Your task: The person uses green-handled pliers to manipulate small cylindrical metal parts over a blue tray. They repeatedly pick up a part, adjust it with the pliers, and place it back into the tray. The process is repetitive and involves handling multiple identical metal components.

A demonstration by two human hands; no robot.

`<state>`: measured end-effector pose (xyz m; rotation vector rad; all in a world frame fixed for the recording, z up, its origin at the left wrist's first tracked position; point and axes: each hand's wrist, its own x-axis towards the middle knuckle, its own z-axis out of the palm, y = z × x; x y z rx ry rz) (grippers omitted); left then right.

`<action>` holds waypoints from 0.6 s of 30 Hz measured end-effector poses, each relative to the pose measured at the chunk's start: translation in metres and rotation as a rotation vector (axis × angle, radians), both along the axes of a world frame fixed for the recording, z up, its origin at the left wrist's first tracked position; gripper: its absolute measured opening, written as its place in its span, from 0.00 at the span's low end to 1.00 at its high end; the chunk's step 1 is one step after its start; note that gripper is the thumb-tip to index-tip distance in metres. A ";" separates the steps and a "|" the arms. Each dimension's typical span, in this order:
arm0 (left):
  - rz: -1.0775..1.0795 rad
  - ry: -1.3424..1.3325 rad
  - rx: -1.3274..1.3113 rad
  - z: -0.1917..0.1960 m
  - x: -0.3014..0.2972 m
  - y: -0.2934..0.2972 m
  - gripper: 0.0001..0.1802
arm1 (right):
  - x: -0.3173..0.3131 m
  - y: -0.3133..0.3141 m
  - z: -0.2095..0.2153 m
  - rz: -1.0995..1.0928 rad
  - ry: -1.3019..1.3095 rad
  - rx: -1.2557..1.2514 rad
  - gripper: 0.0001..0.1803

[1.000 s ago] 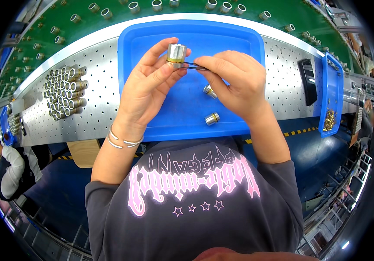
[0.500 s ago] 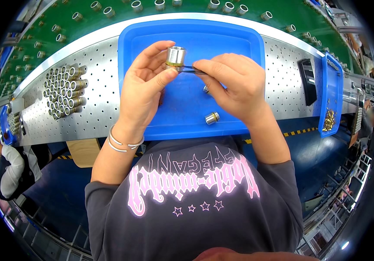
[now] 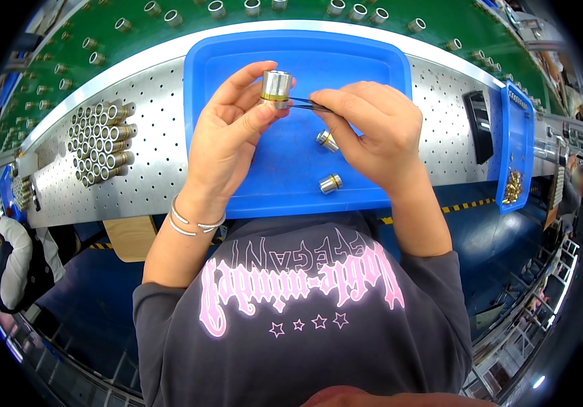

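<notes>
Over the blue tray, my left hand grips a silver metal sleeve with a yellowish band near its lower end. Its thumb and fingers press on the sleeve's sides. My right hand pinches a pair of dark tweezers, whose tips meet the sleeve's lower part at the band. What the tips touch there is too small to make out. Two similar metal sleeves, one beside my right wrist and the other nearer me, lie on their sides in the tray.
A cluster of metal sleeves stands on the perforated metal table at left. More sleeves line the green belt behind. At right are a black stand and a small blue tray holding brass pieces. A person is at far left.
My right hand has shifted slightly right, drawing the tweezers a little with it, and one lying sleeve shows more. The held sleeve has moved a touch right. The belt's sleeves have shifted slightly right.
</notes>
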<state>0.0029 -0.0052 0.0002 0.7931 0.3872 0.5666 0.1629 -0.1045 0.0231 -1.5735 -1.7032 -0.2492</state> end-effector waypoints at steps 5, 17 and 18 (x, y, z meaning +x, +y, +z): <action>-0.014 0.022 0.040 -0.001 0.000 0.000 0.27 | -0.002 -0.001 -0.002 0.015 0.011 0.004 0.08; 0.152 0.101 0.266 0.001 -0.002 -0.006 0.25 | -0.005 -0.002 -0.001 0.018 -0.075 -0.001 0.08; 0.155 0.103 0.279 0.001 -0.002 -0.006 0.25 | -0.005 -0.002 -0.001 0.017 -0.077 0.000 0.08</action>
